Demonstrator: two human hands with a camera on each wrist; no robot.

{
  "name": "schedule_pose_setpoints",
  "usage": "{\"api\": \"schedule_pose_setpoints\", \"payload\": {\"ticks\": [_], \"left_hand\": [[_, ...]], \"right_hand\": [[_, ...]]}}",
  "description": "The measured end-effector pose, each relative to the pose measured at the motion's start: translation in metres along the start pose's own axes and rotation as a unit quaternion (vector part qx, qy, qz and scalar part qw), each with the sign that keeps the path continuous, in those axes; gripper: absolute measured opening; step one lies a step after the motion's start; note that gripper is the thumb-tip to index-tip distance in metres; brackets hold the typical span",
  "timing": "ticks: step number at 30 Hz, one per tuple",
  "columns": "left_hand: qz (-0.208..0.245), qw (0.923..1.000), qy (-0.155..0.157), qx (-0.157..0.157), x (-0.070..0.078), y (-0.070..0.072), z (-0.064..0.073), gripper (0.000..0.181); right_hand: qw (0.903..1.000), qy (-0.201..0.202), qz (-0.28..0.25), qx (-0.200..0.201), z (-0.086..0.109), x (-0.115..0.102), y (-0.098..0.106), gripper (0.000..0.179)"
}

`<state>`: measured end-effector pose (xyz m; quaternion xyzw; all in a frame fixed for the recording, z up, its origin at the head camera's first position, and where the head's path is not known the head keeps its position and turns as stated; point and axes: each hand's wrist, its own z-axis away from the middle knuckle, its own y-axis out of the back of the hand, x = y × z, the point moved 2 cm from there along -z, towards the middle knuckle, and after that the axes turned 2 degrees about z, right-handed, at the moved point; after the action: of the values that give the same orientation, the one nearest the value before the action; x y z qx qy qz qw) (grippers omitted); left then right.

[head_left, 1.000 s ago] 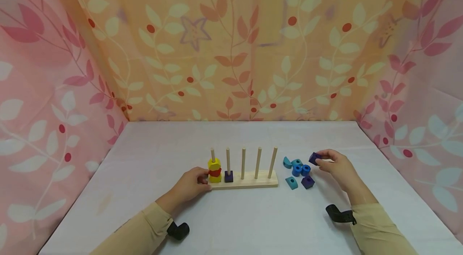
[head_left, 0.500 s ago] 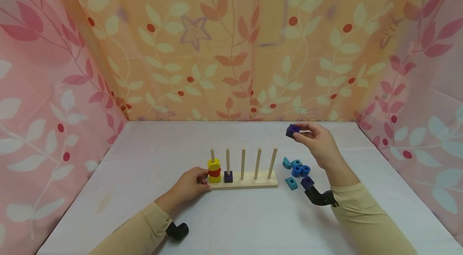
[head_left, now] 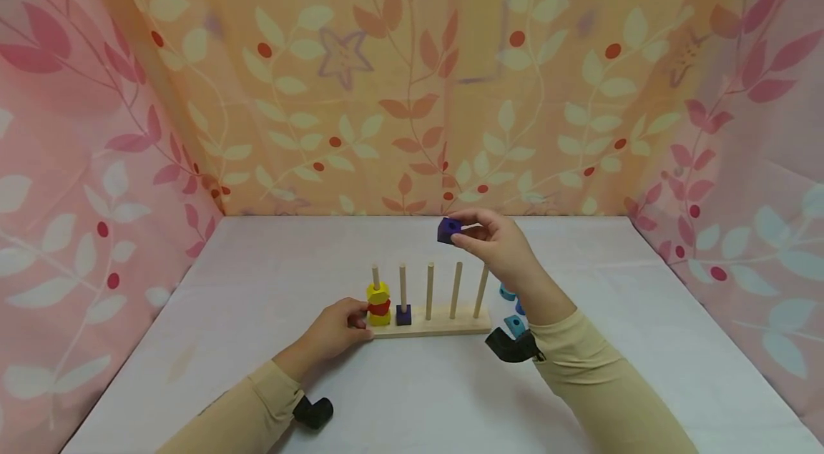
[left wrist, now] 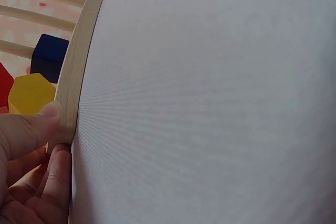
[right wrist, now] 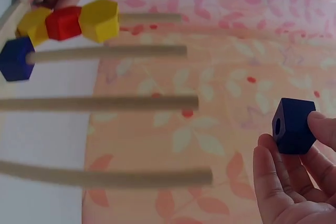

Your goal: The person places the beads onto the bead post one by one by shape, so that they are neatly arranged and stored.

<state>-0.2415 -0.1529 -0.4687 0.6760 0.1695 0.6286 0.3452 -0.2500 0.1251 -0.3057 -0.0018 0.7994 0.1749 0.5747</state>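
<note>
A wooden peg rack point(head_left: 444, 327) stands on the white table with a row of upright pegs. Its leftmost peg carries yellow, red and yellow blocks point(head_left: 379, 307), and a dark purple block point(head_left: 403, 315) sits at the foot of the peg beside it. My left hand point(head_left: 335, 329) holds the rack's left end, the thumb point(left wrist: 50, 111) against its edge and fingers curled at the corner. Above the rack, my right hand point(head_left: 496, 243) pinches another purple block point(head_left: 448, 231) between thumb and fingers. In the right wrist view that block point(right wrist: 295, 125) shows its hole facing the pegs.
Right of the rack lie loose blue and teal blocks point(head_left: 514, 326), partly hidden behind my right forearm. Patterned cloth point(head_left: 412, 82) hangs behind the table and along both sides. A black wrist mount point(head_left: 511, 347) sticks out from my right sleeve.
My right hand has lifted the purple block from the loose pieces and carried it up and left, over the rack. My left hand keeps its hold on the rack's end.
</note>
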Motion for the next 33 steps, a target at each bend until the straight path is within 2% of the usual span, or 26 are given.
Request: {"api": "schedule_pose_setpoints", "payload": {"ticks": [7,11,15,20,33], "left_hand": [[0.004,1.0000,-0.002,0.005,0.000,0.000,0.000,0.045],[0.003,1.0000,0.007,0.002,-0.003,0.000,-0.001,0.044],[0.004,0.9999,0.012,0.001,-0.004,0.000,-0.001,0.044],[0.008,0.9998,0.016,0.000,-0.005,0.001,-0.002,0.044],[0.011,0.9999,0.005,-0.002,-0.004,0.000,-0.004,0.046]], "right_hand": [[0.9996,0.008,0.011,-0.027,-0.006,0.002,-0.030,0.029],[0.9989,0.013,0.018,-0.040,-0.007,0.004,-0.043,0.027],[0.9986,0.003,0.021,-0.048,-0.008,0.008,-0.052,0.027],[0.9979,-0.014,0.045,-0.044,-0.008,0.014,-0.061,0.026],[0.9967,-0.024,0.069,-0.035,-0.007,0.024,-0.072,0.026]]}}
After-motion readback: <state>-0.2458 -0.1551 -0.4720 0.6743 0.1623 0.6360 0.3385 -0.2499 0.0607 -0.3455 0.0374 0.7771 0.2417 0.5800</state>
